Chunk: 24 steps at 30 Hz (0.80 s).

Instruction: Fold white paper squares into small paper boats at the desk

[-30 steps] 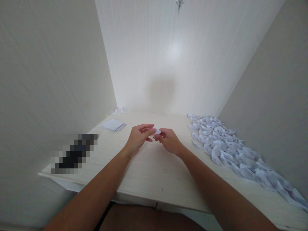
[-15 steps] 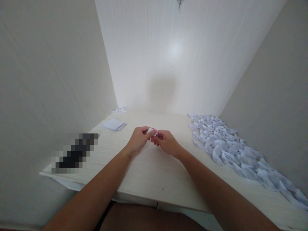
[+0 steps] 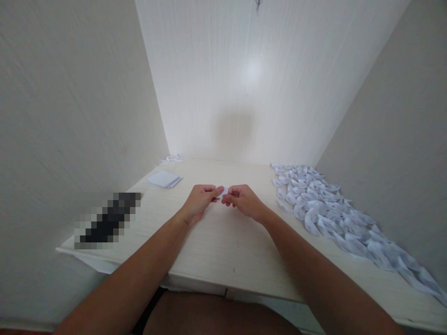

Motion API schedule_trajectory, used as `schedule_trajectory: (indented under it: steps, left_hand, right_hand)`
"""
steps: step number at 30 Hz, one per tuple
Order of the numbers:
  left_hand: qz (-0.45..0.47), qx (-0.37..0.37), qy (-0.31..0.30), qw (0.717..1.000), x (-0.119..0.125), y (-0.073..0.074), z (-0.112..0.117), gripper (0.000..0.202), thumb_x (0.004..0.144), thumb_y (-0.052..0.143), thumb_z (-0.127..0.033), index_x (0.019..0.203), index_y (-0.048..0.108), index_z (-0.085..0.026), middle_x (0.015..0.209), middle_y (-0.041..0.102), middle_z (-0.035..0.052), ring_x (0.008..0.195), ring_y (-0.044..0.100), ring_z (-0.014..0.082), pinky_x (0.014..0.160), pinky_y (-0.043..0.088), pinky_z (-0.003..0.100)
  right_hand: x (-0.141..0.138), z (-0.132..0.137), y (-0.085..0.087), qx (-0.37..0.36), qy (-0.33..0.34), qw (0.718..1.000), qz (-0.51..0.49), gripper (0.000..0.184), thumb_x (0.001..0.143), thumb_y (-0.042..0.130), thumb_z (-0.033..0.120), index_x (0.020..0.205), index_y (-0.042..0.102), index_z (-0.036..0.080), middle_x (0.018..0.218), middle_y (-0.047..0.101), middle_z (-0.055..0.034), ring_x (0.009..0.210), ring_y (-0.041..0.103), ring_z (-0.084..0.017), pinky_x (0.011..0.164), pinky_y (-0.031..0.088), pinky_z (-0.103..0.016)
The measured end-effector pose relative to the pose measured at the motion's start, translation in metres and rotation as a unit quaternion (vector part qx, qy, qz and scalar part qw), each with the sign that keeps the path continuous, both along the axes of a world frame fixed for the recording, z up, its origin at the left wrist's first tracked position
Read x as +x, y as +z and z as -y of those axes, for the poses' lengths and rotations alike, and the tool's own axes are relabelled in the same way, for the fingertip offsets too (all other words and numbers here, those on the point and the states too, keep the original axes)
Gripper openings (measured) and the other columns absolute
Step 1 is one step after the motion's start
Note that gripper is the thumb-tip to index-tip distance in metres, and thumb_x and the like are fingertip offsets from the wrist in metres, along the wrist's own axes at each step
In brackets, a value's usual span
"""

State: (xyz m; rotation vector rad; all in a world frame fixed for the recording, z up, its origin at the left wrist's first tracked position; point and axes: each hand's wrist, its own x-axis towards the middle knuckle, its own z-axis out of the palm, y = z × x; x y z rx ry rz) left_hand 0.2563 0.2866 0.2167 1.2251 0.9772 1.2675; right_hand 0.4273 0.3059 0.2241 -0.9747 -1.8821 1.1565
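Note:
Over the middle of the table, a small piece of white paper [image 3: 222, 191] is pinched between my two hands. My left hand [image 3: 202, 199] is closed on its left side, thumb on top. From the right, my right hand [image 3: 240, 199] grips the other side between thumb and fingers. The paper looks folded, but most of it is covered by my fingers, so its shape is unclear. Farther left lies a stack of white paper sheets [image 3: 163, 178], apart from my hands.
Along the right side of the pale table [image 3: 230, 251] spreads a long heap of folded white paper pieces [image 3: 324, 209]. Some white strips [image 3: 173, 158] lie in the far left corner. A dark, pixelated object [image 3: 108, 221] is on the left edge. Walls enclose the table.
My hands have drawn slightly apart, and the fingers have shifted on the paper, baring a little more of it between them. The view has moved slightly.

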Motion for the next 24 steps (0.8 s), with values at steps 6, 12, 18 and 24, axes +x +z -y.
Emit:
schedule_trajectory:
  steps: [6, 12, 18, 24]
  left_hand:
    - [0.051, 0.017, 0.015, 0.998, 0.003, 0.005, 0.002, 0.045, 0.061, 0.088, -0.041, 0.091, 0.072, -0.011, 0.076, 0.073, 0.0062, 0.066, 0.065, 0.0135, 0.063, 0.051, 0.025]
    - [0.055, 0.102, 0.064, 0.991, 0.004, 0.004, -0.001, 0.044, 0.061, 0.088, -0.035, 0.086, 0.057, -0.016, 0.062, 0.070, -0.0004, 0.055, 0.066, 0.0143, 0.062, 0.056, 0.028]
    - [0.017, 0.125, 0.047, 0.991, -0.002, 0.006, -0.004, 0.035, 0.063, 0.086, -0.036, 0.076, 0.060, -0.015, 0.060, 0.066, -0.0007, 0.057, 0.065, 0.0136, 0.058, 0.055, 0.025]
    - [-0.075, 0.137, -0.007, 0.988, -0.012, 0.017, -0.001, 0.034, 0.068, 0.084, -0.029, 0.096, 0.072, -0.015, 0.076, 0.073, 0.0035, 0.067, 0.068, 0.0144, 0.067, 0.055, 0.027]
  right_hand:
    - [0.001, -0.001, 0.001, -0.030, -0.032, 0.998, -0.046, 0.022, 0.076, 0.067, 0.035, 0.064, 0.064, 0.017, 0.064, 0.067, -0.0022, 0.055, 0.052, -0.011, 0.056, 0.038, -0.026]
    - [-0.002, 0.003, 0.001, -0.076, -0.037, 0.990, -0.113, 0.026, 0.074, 0.072, 0.039, 0.065, 0.061, 0.017, 0.073, 0.071, -0.0046, 0.062, 0.057, -0.012, 0.061, 0.042, -0.027]
    - [-0.007, 0.001, -0.002, -0.016, -0.072, 0.981, -0.179, 0.028, 0.068, 0.077, 0.034, 0.083, 0.056, 0.022, 0.066, 0.063, 0.0042, 0.061, 0.059, -0.013, 0.059, 0.044, -0.026]
    - [-0.008, -0.001, 0.002, 0.015, -0.085, 0.966, -0.242, 0.026, 0.068, 0.078, 0.032, 0.075, 0.056, 0.021, 0.064, 0.061, 0.0041, 0.061, 0.060, -0.012, 0.063, 0.049, -0.027]
